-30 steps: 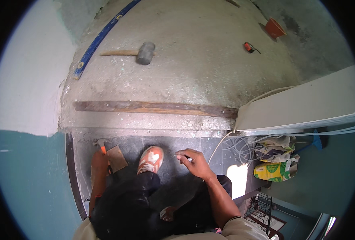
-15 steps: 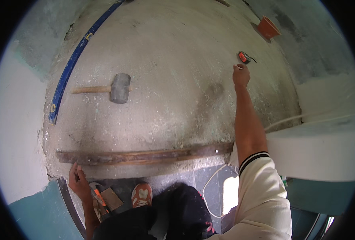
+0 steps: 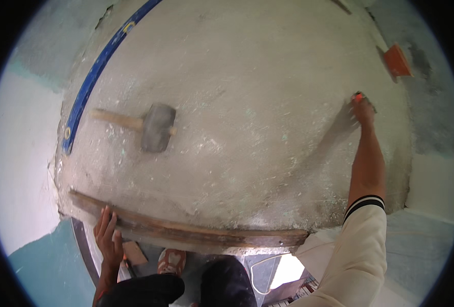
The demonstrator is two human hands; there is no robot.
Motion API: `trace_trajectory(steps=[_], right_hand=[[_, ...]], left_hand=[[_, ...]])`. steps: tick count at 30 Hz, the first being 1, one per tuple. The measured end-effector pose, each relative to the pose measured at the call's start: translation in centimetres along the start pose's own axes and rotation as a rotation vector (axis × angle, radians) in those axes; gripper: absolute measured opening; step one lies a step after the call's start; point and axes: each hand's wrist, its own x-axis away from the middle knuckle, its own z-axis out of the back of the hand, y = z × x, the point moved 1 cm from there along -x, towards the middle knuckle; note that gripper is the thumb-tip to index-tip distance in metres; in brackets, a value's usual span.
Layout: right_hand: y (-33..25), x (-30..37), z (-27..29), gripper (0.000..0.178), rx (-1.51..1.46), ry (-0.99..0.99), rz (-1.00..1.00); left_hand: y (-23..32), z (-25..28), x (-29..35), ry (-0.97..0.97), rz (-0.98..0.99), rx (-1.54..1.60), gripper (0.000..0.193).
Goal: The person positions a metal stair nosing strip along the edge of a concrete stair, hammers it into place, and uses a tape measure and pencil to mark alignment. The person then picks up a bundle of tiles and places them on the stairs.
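On the far right of the rough concrete surface, my right hand (image 3: 362,109) is closed around a small red-and-black tape measure (image 3: 358,96), most of it covered by the fingers. My left hand (image 3: 107,236) is at the near left, its fingers stretched out and the tips over the front edge of a brown wooden strip (image 3: 186,231). That strip lies along the surface's near edge. Between the hands, further in, lies a rubber mallet (image 3: 158,128) with a grey head and a wooden handle pointing left.
A long blue spirit level (image 3: 95,77) runs along the left wall. By the right wall is an orange tapered container (image 3: 397,62). Below the near edge are my shoe (image 3: 171,261), a brown flat piece (image 3: 135,253), an orange-handled tool (image 3: 127,265) and a pale cable (image 3: 252,273).
My right hand has reached the tape measure and closed on it. My left hand has come up against the wooden strip. The whole view has turned.
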Motion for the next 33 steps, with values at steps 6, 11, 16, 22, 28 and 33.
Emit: trace_trajectory(steps=[6,11,16,22,28,33], right_hand=[[8.2,-8.9,0.5,0.065,-0.157,0.142,0.294],[-2.3,-0.4,-8.2,0.062,-0.311,-0.181,0.007],[1.0,-1.0,-1.0,0.066,-0.706,0.146,-0.196],[-14.1,14.8,13.4,0.065,-1.977,-0.138,-0.503],[-20.2,37.6,26.4,0.062,-2.811,-0.531,-0.001],[-24.7,56.8,32.0,0.075,-2.706,-0.981,-0.076]], left_hand=[[0.1,0.3,-1.5,-0.018,0.083,0.059,0.044],[2.6,6.9,-1.2,-0.240,0.229,-0.135,0.045],[1.3,3.5,-2.0,-0.136,0.130,-0.055,0.045],[1.3,4.4,0.5,-0.087,0.151,-0.078,0.044],[0.0,2.6,-0.8,0.053,0.049,0.011,0.042],[2.0,2.8,2.1,0.116,-0.005,0.444,0.032]])
